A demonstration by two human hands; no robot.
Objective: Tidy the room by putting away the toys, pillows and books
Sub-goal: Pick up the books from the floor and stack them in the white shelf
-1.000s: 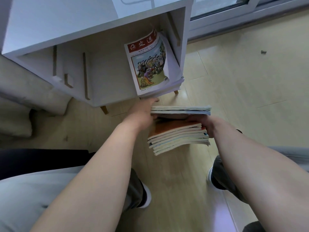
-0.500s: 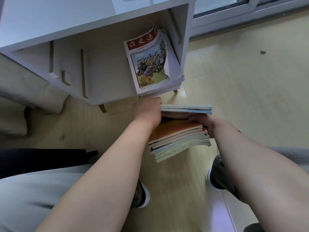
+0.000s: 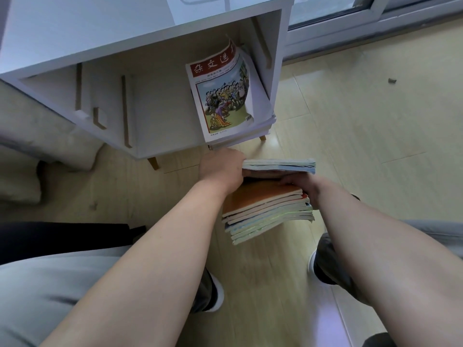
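A stack of thin books (image 3: 265, 209) with an orange cover on top lies on the wooden floor in front of the white cabinet (image 3: 155, 46). A few books (image 3: 279, 165) are lifted off its top. My left hand (image 3: 221, 169) grips their left end. My right hand (image 3: 304, 187) has its fingers pushed under them, between the lifted books and the orange cover. Inside the cabinet, a magazine (image 3: 221, 96) with a red title band leans on other books against the right wall.
A grey cushion or sofa (image 3: 50, 139) sits left of the cabinet. My knees and shoes frame the floor stack. A sliding window track (image 3: 375, 13) runs along the back right. A small dark bit (image 3: 391, 80) lies on the floor.
My left hand closed round the left end of the top books. The lifted books stay at about the same height, and my right hand stays under them.
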